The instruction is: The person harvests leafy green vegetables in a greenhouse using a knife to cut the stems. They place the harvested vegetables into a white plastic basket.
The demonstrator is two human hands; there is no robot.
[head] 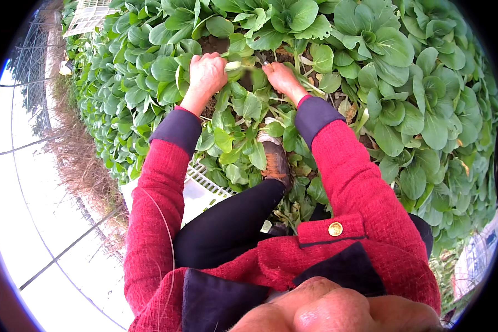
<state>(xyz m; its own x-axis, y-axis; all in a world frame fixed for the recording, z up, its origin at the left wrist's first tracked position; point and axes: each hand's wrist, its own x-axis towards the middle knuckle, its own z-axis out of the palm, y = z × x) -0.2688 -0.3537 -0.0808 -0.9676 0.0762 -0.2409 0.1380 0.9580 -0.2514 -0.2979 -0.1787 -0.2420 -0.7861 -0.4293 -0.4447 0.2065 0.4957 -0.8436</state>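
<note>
My left hand (207,74) is closed around a leafy bok choy plant, its pale stalk end (233,65) poking out on the right side of the fist. A short gap away, my right hand (283,79) grips a small tool, apparently a knife (266,63); its dark tip points up and left among the leaves and is partly hidden. Bare soil (213,45) shows just beyond my left hand. Loose, trimmed-looking leaves (249,106) lie between and below both hands.
Dense bok choy rows (392,45) spread ahead and to the right. A white plastic crate (199,199) stands beside my left leg, partly under my arm. Another pale crate (89,16) sits far left. My brown shoe (276,162) is planted among leaves. Dry grass (72,137) borders the left.
</note>
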